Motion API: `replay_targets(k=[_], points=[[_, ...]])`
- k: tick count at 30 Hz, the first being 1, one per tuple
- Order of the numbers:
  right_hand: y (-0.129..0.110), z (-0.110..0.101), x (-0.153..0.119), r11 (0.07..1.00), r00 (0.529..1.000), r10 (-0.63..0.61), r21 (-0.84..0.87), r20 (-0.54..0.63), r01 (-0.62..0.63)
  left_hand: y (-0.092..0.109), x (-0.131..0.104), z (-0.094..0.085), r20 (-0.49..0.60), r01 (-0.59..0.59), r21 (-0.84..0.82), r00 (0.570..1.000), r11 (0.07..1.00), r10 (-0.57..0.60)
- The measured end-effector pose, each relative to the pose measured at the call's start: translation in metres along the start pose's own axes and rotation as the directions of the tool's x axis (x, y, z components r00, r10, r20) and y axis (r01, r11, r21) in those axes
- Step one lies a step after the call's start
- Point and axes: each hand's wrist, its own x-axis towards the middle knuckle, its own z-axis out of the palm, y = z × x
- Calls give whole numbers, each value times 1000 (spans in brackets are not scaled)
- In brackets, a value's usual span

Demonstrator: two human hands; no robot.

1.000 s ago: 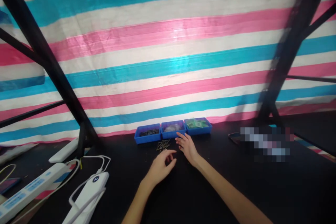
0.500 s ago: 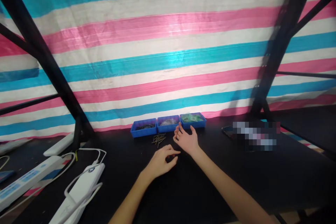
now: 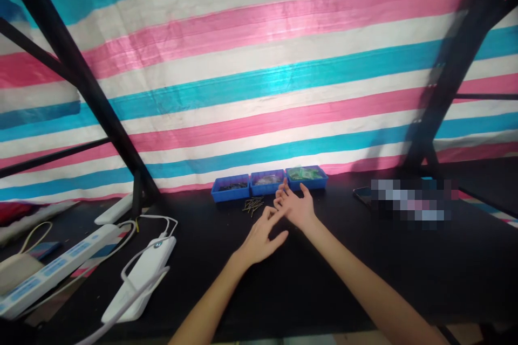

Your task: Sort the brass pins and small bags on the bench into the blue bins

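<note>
Now our left hand has come forward to meet the upturned right hand, fingertips touching its palm; whether anything is pinched we cannot tell. Just beyond them the loose pins lie on the bench before three blue trays

A striped tarp in pink, white and teal hangs as the back wall behind a black tabletop. Black metal frame bars slant on both sides; light glares off the tarp's middle.
</note>
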Motion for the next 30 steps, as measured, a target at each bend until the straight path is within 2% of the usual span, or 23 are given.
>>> replay_targets(k=[2, 4, 8, 13, 15, 17, 20, 22, 24, 26, 30], points=[[3, 0, 0, 1000, 1000, 16, -7, 1, -16, 4, 0, 2, 47, -49, 1, 998, 999, 49], [3, 0, 0, 1000, 1000, 8, 0, 12, -8, 5, 0, 4, 78, -78, -66, 994, 995, 83], [0, -2, 2, 1000, 1000, 5, 9, 1, -5, 1, 0, 7, 31, -62, -217, 997, 974, 70], [1, -1, 1, 1000, 1000, 26, -10, -12, -26, -1, -2, 10, 49, -64, -146, 996, 987, 72], [0, 0, 0, 1000, 1000, 14, -7, -9, -14, -3, 0, 8, -20, -80, -176, 997, 981, 78], [-4, 3, -2, 1000, 1000, 1, -19, -28, -1, -8, 5, 3, -160, -52, -156, 987, 986, 27], [-11, 6, -6, 996, 997, -15, -89, -75, 9, -19, 14, -9, -371, 120, 28, 923, 992, -101], [-15, 8, -9, 986, 994, -36, -168, -105, 18, -28, 18, -18, -443, 266, 228, 885, 937, -143], [-20, 8, -13, 962, 988, -60, -271, -143, 19, -35, 19, -25, -452, 366, 429, 879, 826, -155], [-23, 6, -18, 930, 979, -82, -367, -184, 8, -43, 17, -27, -422, 420, 561, 887, 713, -189], [-28, 1, -26, 902, 965, -92, -431, -247, -24, -59, 12, -20, -350, 464, 659, 886, 592, -304]])
